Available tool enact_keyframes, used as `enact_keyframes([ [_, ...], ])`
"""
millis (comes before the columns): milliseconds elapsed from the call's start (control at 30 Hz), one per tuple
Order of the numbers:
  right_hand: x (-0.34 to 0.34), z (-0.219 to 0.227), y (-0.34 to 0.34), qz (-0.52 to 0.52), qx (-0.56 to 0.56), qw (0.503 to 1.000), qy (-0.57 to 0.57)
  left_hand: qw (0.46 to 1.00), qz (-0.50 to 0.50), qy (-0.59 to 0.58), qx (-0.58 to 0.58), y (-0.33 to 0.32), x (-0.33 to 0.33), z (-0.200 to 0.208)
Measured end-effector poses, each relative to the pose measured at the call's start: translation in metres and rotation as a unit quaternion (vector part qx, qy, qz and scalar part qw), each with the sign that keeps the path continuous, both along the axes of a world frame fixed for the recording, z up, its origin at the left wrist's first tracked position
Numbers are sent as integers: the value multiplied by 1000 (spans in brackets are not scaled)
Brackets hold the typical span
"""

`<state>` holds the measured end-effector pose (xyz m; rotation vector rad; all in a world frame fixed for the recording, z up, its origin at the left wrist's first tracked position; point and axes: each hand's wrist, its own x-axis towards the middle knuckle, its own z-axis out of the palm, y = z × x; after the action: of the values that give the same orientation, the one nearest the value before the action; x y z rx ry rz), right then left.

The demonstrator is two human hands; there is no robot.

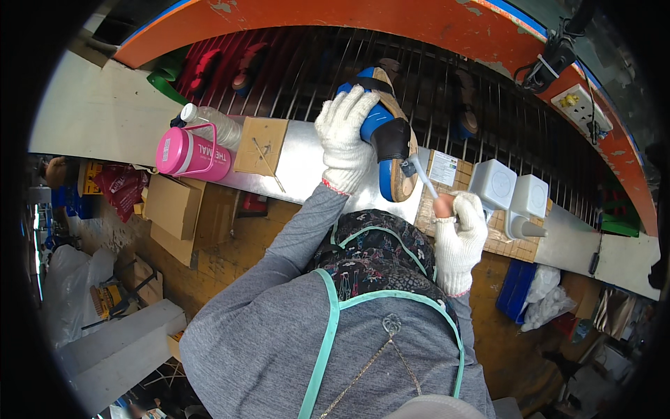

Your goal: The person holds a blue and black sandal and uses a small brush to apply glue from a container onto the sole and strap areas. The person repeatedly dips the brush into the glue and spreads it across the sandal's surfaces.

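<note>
Work item: sandal on a bright blue shoe last, in the left hand, at the far edge of the metal tabletop, partly over the metal rods. Can't tell if it's also resting on anything.

Sandal look: tilted on its side, tan sole outward to the right, long axis running roughly away from the wearer. Two black straps cross the last: narrow one at the far end, broad smooth one mid-length. Blue shows between straps and at the near end.

Hands are apart, both in white knit gloves. Left hand is clamped on the last's left side, fingers reaching to the narrow strap. Right hand pinches a pale-handled brush, bare fingertip showing; brush head is at the sole edge beside the broad strap. Contact unclear.

Right of it: two white containers by a cardboard mat.
</note>
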<state>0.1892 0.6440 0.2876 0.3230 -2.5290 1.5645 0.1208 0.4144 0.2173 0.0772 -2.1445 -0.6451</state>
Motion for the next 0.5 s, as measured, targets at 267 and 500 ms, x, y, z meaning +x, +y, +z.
enact_keyframes([
  [267,-12,-7,0,6,-23,998,54,999,-27,22,3,-3,-6,1],
  [500,-15,-18,4,70,-80,994,10,996,-40,-40,62,10,5,3],
])
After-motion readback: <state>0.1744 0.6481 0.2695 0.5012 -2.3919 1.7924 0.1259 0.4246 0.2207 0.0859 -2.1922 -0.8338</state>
